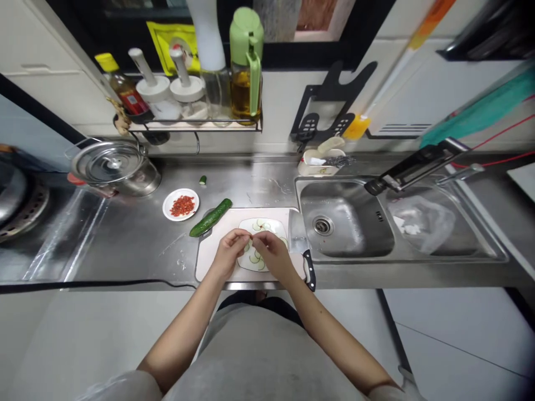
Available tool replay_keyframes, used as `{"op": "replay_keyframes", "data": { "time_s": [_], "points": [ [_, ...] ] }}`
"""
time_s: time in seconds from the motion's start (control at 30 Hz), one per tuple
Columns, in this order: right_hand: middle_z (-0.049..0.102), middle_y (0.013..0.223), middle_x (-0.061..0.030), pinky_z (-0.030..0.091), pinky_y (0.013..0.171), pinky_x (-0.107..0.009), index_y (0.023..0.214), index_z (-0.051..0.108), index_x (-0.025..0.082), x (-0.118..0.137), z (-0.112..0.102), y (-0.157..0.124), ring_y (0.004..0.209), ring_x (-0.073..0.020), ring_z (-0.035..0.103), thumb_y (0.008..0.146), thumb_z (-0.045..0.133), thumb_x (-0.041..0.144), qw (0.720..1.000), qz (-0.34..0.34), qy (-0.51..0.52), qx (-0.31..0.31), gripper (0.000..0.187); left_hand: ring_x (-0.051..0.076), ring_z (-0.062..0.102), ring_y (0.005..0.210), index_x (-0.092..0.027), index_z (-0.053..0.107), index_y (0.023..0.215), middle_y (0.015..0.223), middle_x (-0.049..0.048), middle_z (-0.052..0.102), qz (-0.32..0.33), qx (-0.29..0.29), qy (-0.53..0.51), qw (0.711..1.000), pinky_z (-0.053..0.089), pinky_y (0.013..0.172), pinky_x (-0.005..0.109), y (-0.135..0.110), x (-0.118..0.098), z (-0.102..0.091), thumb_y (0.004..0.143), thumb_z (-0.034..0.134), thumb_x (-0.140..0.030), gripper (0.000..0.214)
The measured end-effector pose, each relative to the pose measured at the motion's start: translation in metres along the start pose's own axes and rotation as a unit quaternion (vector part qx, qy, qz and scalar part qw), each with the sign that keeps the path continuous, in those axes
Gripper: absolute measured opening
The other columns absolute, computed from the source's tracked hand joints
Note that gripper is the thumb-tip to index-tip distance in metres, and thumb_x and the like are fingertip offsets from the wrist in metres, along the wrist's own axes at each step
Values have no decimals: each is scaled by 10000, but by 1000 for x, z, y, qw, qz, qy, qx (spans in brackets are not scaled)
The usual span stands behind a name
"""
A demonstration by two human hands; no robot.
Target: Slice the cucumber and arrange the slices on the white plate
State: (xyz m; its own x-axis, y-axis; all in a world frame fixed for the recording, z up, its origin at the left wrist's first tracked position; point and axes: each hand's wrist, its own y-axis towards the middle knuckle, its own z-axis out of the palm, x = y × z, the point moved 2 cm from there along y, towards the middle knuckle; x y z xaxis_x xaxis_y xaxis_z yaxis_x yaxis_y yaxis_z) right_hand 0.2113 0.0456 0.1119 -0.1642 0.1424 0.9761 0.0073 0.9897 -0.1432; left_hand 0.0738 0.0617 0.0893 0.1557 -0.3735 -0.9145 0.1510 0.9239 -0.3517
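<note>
A white plate (273, 225) with several thin cucumber slices (256, 258) rests on a pale cutting board (209, 257) at the counter's front edge. My left hand (229, 249) and my right hand (272, 252) meet over the plate, fingertips pinched together on what looks like a cucumber slice. A whole cucumber (210, 218) lies across the board's far left corner. A cleaver (300, 239) with a black handle lies on the board's right side, beside my right hand.
A small dish of chopped red chilli (181, 204) and a cucumber end (203, 180) lie behind the board. A lidded steel pot (112, 166) stands at the left, a double sink (346, 220) at the right. A rack of bottles (196, 83) hangs on the wall.
</note>
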Motion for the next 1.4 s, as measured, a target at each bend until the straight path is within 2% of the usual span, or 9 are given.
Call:
{"op": "replay_keyframes", "data": {
  "time_s": [0.13,0.23,0.37,0.5,0.6,0.7,0.97,1.4],
  "points": [
    [542,638,21,413,538,-238,757,583,207,0,-2,-4,595,-115,490,803,556,448,1000,12,9,3,246,55,367,514,-187,609,798,645,-33,511,28,-19,18,999,282,474,207,-8,8,7,695,688,-477,317],
    [563,660,11,408,548,-238,766,592,203,-7,-12,-6,608,-120,498,809,548,444,1000,7,-17,8,249,73,424,572,-188,644,894,706,-13,559,57,-12,55,997,342,534,212,-11,11,4,726,669,-455,316],
    [586,664,9,374,559,-239,774,610,205,-34,-32,-6,599,-122,495,827,544,394,988,-3,-151,10,207,85,418,552,-196,659,1001,683,-19,557,72,-32,176,981,341,545,225,-13,20,-12,763,629,-435,339],
    [604,653,7,330,562,-238,732,607,204,-67,-36,-9,593,-127,508,830,547,297,954,23,-292,62,148,99,447,551,-224,677,936,708,-18,590,81,-58,354,930,352,568,240,-17,35,-26,784,609,-385,231],
    [640,710,-16,323,583,-236,771,622,200,-81,-25,-11,648,-140,542,846,530,262,928,44,-357,95,134,136,549,678,-241,669,919,790,-2,633,89,-31,461,882,384,645,253,-20,44,-25,809,587,-353,177],
    [669,795,-36,316,591,-231,822,634,195,-85,-12,-10,712,-147,564,860,512,238,904,66,-407,114,135,165,591,800,-243,661,918,821,9,646,76,-10,527,846,395,715,267,-21,48,-18,843,550,-341,166],
    [689,927,-53,326,638,-236,915,652,196,-83,-4,-5,827,-158,592,908,478,288,874,74,-455,150,196,194,604,901,-250,647,936,894,15,669,31,28,596,802,371,774,312,-7,50,-3,874,518,-341,170],
    [690,944,-51,319,630,-242,908,647,199,-87,-3,-6,848,-163,594,916,470,297,867,82,-467,154,203,211,595,940,-249,641,982,928,26,667,18,41,614,788,341,797,342,-3,58,7,873,525,-351,189]
  ]
}}
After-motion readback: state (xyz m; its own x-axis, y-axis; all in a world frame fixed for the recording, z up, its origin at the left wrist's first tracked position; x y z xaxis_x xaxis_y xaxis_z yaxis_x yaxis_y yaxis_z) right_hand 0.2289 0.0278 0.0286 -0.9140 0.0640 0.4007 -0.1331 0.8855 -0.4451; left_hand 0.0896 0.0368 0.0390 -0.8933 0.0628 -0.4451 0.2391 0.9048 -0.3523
